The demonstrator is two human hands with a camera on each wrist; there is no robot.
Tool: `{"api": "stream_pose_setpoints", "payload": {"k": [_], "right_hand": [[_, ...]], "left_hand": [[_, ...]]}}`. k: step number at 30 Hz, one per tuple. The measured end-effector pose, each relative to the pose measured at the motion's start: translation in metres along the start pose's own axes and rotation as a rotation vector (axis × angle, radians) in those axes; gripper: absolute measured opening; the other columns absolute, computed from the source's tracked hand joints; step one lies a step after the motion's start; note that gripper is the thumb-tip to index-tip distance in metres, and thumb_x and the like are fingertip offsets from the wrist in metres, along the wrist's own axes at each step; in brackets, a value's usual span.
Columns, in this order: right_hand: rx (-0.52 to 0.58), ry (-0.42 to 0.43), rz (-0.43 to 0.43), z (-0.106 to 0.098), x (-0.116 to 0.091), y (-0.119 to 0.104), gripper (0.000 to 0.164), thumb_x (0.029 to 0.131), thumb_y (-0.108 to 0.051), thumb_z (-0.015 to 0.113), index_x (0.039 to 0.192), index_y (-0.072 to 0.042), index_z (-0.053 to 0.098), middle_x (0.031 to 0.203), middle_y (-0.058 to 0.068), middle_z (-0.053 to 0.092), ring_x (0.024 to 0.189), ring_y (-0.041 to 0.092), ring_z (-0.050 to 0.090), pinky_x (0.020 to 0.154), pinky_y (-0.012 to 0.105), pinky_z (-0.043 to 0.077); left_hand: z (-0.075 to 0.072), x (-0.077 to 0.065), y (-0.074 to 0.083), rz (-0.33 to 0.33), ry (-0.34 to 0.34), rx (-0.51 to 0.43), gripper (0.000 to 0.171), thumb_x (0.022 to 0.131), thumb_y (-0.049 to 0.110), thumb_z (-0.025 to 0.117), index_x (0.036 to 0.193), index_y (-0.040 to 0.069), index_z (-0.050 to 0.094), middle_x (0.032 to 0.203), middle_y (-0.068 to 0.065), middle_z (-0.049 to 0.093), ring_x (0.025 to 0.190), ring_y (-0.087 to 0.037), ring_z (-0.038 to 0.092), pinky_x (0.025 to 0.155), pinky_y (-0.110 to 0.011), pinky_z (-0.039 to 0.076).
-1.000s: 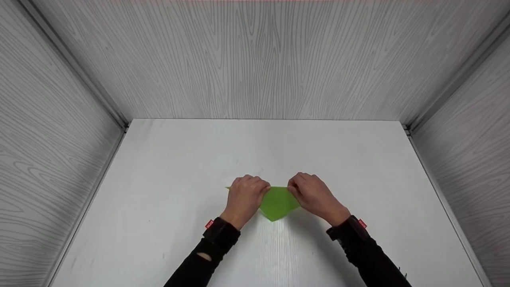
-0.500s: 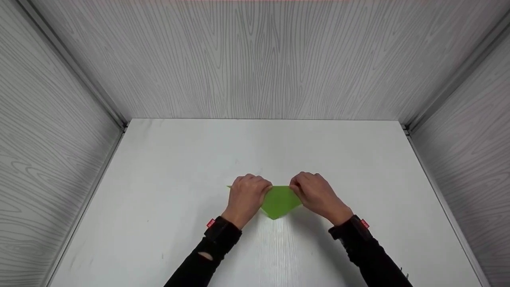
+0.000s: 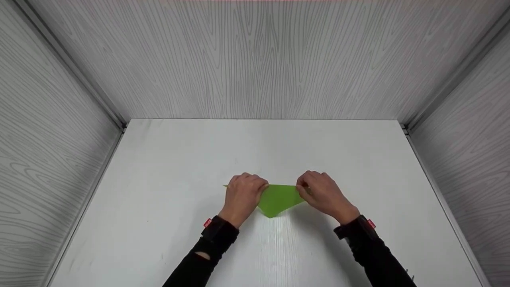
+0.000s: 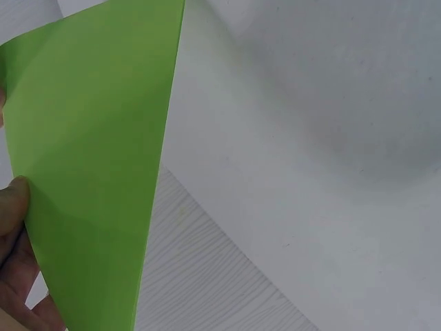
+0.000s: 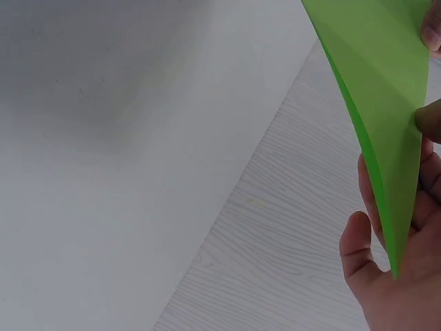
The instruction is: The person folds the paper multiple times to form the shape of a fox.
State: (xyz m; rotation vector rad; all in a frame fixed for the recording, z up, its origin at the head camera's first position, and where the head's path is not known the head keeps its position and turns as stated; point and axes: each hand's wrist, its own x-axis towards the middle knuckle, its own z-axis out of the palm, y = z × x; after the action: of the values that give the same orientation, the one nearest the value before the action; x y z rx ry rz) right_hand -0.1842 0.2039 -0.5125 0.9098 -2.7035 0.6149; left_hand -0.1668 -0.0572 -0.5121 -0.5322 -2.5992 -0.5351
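A green sheet of paper [image 3: 277, 198], folded into a triangle, is held up between both hands with one corner pointing down toward the person. My left hand [image 3: 244, 195] pinches its upper edge left of the middle, and a small green tip pokes out beyond that hand. On the other side, my right hand [image 3: 324, 195] pinches the same edge between thumb and fingers. The left wrist view has the paper [image 4: 96, 152] with the left thumb [image 4: 15, 203] pressing on it. In the right wrist view, two layers of the paper [image 5: 386, 117] part slightly along the fold's open side.
Beneath the hands is a white tabletop [image 3: 179, 159], with their shadows on it. Grey wood-grain panels enclose it: a back panel [image 3: 255, 59], a left panel [image 3: 44, 159] and a right panel [image 3: 470, 151].
My right hand has slid outward to the right along the paper's upper edge, so more green shows between the hands. My left hand has shifted very slightly left.
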Motion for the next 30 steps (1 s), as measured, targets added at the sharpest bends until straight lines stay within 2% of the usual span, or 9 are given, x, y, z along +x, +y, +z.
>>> {"api": "stream_pose_setpoints", "payload": {"k": [8, 17, 23, 26, 30], "right_hand": [[0.063, 0.017, -0.001, 0.002, -0.001, 0.002, 0.011, 0.094, -0.007, 0.069, 0.094, -0.017, 0.065, 0.088, -0.004, 0.069, 0.086, 0.013, 0.067, 0.077, 0.031, 0.048], [0.09, -0.001, -0.003, 0.001, -0.001, 0.002, 0.012, 0.094, -0.007, 0.069, 0.095, -0.018, 0.064, 0.088, -0.005, 0.068, 0.085, 0.015, 0.067, 0.079, 0.032, 0.048], [0.108, 0.041, -0.016, 0.001, -0.005, 0.009, 0.015, 0.091, -0.004, 0.071, 0.092, -0.017, 0.064, 0.085, -0.006, 0.068, 0.084, 0.01, 0.066, 0.077, 0.029, 0.046], [0.111, 0.035, -0.024, 0.001, -0.006, 0.011, 0.015, 0.092, -0.003, 0.069, 0.093, -0.017, 0.064, 0.086, -0.006, 0.069, 0.085, 0.01, 0.066, 0.077, 0.028, 0.045], [0.114, 0.025, 0.025, 0.0, -0.009, 0.015, 0.016, 0.091, -0.003, 0.069, 0.092, -0.018, 0.064, 0.086, -0.007, 0.067, 0.085, 0.009, 0.064, 0.078, 0.029, 0.046]], "left_hand": [[-0.001, 0.0, -0.001, 0.007, 0.005, -0.006, 0.009, 0.096, 0.027, 0.077, 0.094, 0.021, 0.084, 0.091, 0.006, 0.083, 0.091, -0.019, 0.077, 0.084, -0.043, 0.062], [-0.001, -0.001, -0.003, 0.015, 0.008, -0.002, 0.009, 0.096, 0.027, 0.077, 0.094, 0.022, 0.084, 0.091, 0.007, 0.083, 0.089, -0.017, 0.077, 0.082, -0.041, 0.062], [-0.002, -0.003, -0.008, -0.008, 0.015, 0.014, 0.008, 0.094, 0.026, 0.078, 0.092, 0.021, 0.084, 0.089, 0.007, 0.082, 0.089, -0.017, 0.077, 0.083, -0.041, 0.062], [-0.004, -0.002, -0.011, -0.009, 0.0, 0.008, 0.01, 0.096, 0.027, 0.077, 0.094, 0.021, 0.085, 0.09, 0.006, 0.083, 0.09, -0.017, 0.077, 0.083, -0.041, 0.063], [-0.007, -0.004, -0.017, -0.056, 0.004, -0.002, 0.01, 0.096, 0.026, 0.077, 0.094, 0.02, 0.085, 0.09, 0.005, 0.083, 0.089, -0.018, 0.077, 0.083, -0.042, 0.062]]}}
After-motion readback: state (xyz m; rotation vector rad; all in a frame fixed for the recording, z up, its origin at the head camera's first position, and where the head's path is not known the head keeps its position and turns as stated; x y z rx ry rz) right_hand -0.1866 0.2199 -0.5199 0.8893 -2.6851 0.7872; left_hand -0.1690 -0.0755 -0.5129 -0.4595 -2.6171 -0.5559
